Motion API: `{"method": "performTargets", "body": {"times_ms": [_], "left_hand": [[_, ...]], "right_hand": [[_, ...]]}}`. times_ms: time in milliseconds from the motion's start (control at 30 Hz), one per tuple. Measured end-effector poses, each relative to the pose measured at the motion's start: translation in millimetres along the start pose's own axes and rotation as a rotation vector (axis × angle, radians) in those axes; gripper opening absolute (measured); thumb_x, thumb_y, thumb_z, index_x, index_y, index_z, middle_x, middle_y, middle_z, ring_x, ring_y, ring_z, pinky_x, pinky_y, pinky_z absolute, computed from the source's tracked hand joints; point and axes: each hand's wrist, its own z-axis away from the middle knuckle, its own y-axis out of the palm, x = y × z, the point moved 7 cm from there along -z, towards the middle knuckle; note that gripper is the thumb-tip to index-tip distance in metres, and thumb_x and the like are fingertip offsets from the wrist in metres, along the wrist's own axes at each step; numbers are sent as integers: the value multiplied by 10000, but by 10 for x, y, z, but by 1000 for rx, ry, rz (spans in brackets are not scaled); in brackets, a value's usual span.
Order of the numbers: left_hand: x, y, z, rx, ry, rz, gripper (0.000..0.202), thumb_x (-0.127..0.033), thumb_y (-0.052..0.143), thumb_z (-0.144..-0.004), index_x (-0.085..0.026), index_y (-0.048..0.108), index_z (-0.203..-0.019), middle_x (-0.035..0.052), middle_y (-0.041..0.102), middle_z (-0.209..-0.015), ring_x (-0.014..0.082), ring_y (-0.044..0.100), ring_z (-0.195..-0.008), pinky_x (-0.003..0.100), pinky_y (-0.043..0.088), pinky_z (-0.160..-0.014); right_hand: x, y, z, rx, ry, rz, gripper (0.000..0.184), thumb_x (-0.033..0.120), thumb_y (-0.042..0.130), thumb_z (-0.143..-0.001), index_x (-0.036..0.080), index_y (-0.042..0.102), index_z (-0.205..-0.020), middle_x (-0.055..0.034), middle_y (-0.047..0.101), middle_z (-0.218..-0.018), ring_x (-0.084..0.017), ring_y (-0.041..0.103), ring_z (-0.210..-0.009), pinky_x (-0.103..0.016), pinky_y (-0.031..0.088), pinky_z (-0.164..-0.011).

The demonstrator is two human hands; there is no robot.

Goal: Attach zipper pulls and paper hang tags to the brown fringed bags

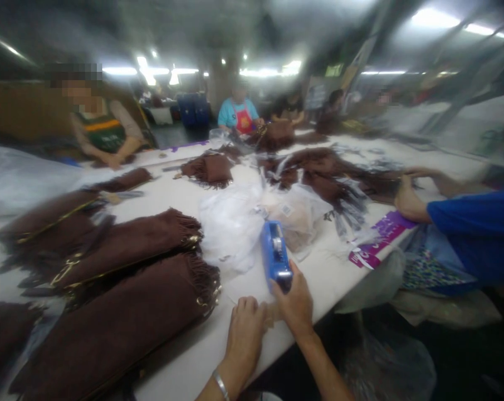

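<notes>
A blue tape dispenser (270,245) stands tilted over the table, and my right hand (297,303) is closed around its near end. Close beside it, my left hand (246,328) is low over the tabletop with its fingers curled. Its fingertips are turned away, so whatever they pinch is hidden. Between the two hands lies a small brownish patch (272,314), too blurred to name. Just beyond the dispenser are crumpled white plastic bags (230,228). Left of my hands lie brown fringed bags (126,312) with gold-coloured hardware.
The white table (343,278) ends at a diagonal edge on my right. A co-worker's blue sleeve (477,228) reaches in there, beside a purple printed strip (381,236). More brown fringed pieces (318,167) lie farther back. Another person (105,128) works across the table.
</notes>
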Motion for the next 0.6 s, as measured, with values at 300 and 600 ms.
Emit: {"method": "performTargets", "body": {"times_ms": [300, 600], "left_hand": [[-146, 200, -88, 50, -68, 161, 208, -92, 534, -819, -194, 626, -975, 68, 562, -1018, 230, 492, -992, 317, 387, -864], [-186, 567, -231, 251, -240, 298, 39, -193, 589, -781, -198, 596, -820, 50, 643, -820, 208, 597, -757, 284, 420, -662]], "right_hand": [[-288, -161, 578, 210, -176, 130, 611, 309, 532, -897, 206, 295, -1451, -110, 496, -1403, -253, 480, -1278, -406, 430, -1036], [-498, 7, 636, 461, -417, 278, 42, 264, 669, -802, 247, 633, -817, -2, 683, -882, -193, 633, -806, -267, 483, -717]]}}
